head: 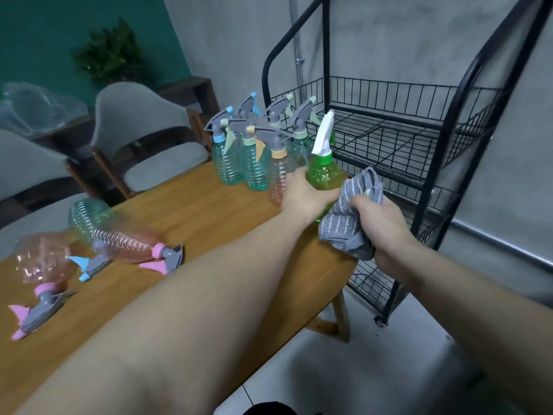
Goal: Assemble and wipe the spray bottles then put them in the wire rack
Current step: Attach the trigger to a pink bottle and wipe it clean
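Tabletop (209,211), left edge — three bottles lying on sides: pink bottle (45,262), teal bottle (86,217), second pink bottle (125,245). Far right corner — cluster of upright assembled bottles (248,145). Left hand (305,194), fingers curled round green spray bottle (324,175), upright over right edge. Right hand (381,226), fingers clenched on grey cloth (350,217), cloth touching bottle. Wire rack (389,130) just beside right edge.
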The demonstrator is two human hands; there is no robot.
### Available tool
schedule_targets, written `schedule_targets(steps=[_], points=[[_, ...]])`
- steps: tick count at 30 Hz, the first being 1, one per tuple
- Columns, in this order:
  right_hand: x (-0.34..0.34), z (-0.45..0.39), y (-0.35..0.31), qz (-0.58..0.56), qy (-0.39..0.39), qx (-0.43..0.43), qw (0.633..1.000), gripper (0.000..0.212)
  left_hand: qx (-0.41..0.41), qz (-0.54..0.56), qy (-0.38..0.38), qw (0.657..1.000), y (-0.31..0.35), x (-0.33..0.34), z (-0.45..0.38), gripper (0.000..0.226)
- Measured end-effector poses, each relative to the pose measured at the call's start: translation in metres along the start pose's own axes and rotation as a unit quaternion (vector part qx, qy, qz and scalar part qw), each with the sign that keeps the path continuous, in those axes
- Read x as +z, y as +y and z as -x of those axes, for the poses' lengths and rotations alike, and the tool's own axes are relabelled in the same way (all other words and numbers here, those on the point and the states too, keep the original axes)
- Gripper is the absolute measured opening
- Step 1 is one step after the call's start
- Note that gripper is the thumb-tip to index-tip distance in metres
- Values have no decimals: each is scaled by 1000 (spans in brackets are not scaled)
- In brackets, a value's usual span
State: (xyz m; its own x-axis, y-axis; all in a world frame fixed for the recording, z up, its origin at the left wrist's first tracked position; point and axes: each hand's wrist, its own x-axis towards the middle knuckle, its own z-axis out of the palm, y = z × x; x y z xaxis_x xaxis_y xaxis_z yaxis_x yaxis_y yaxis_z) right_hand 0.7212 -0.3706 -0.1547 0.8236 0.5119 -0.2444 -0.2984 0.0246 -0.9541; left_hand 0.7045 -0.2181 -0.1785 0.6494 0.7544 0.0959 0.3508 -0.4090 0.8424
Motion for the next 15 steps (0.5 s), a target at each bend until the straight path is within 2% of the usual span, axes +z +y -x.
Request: schedule_targets(steps=[4,12,15], points=[[-1,-16,2,6,3,7,1000,13,12,-16,-6,1000,11,10,-7,107],[4,-28,1,-10,-4,20,1000,12,10,6,-22,1000,15,16,-12,81],[5,-24,1,6,-1,20,1000,10,30,-16,-5,999,14,13,-8,72]])
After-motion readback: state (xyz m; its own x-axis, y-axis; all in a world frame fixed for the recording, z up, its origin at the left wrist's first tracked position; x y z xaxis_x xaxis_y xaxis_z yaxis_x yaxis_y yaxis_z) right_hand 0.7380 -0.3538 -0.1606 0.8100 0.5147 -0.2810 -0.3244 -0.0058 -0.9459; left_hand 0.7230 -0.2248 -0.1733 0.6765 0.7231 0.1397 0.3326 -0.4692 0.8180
